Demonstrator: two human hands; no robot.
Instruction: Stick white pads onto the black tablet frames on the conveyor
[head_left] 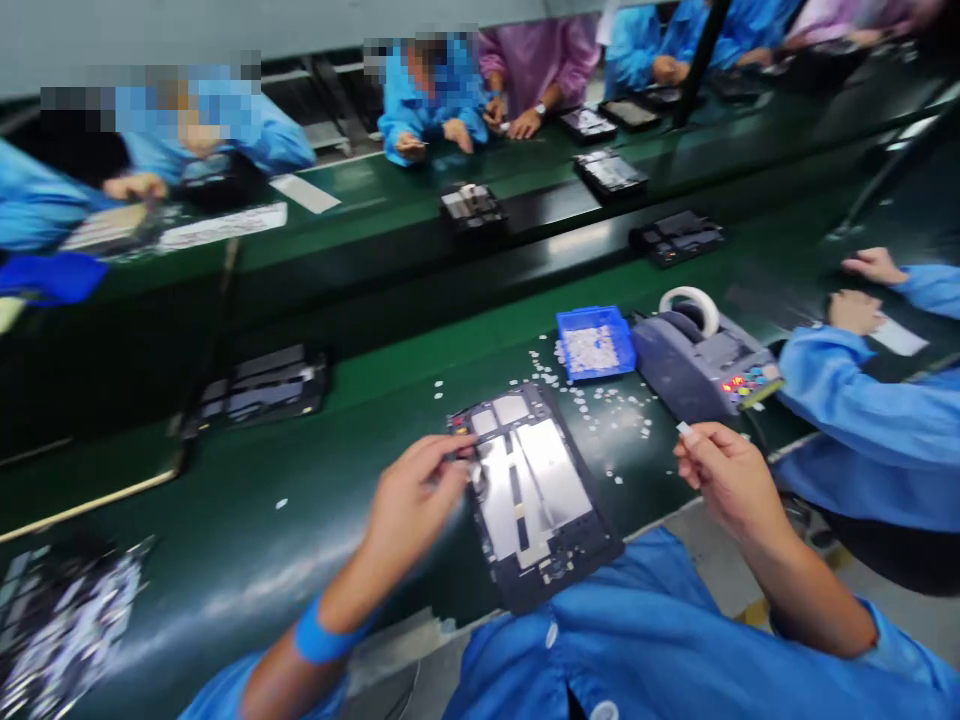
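Observation:
An opened tablet chassis [536, 490] with silver plates lies on the green bench in front of me. My left hand [416, 495] pinches a small dark part at the chassis's upper left edge. To the right of the chassis, my right hand [731, 475] hovers above the bench and holds a small white strip [682, 428] between thumb and forefinger. It is close to the grey tape dispenser [701, 360].
A blue tray [596, 342] of small white pieces sits behind the chassis, with several pieces scattered around it. A co-worker's blue sleeves [862, 400] are at the right. More chassis [262, 385] ride the dark belt beyond. Other people work across it.

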